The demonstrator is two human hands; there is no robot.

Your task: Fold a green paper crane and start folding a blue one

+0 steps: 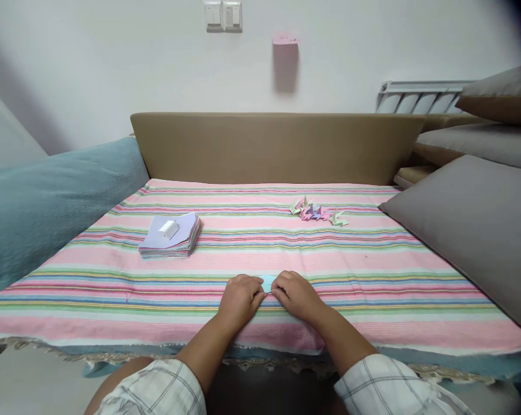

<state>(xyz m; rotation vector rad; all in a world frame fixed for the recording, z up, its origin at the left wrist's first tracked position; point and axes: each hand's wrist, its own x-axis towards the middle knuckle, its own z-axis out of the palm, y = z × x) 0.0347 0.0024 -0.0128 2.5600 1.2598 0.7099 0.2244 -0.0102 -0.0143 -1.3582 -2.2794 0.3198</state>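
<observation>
A small light-blue piece of paper (267, 283) lies low over the striped cloth (252, 253), between my two hands. My left hand (242, 297) pinches its left side with thumb and fingers. On the right side my right hand (295, 294) grips it the same way, and the fingers of both hands cover most of its edges. Farther back, several folded paper cranes (316, 212) in pink, green and purple sit in a cluster. To the left rests a stack of coloured paper sheets (169, 235) with a small white block (169, 229) on top.
A blue covered armrest (61, 196) borders the left side. Grey cushions (472, 225) are piled on the right. Behind the cloth stands a brown backrest (273, 147) against the wall, which carries light switches (223, 16) and a pink paper piece (285, 39).
</observation>
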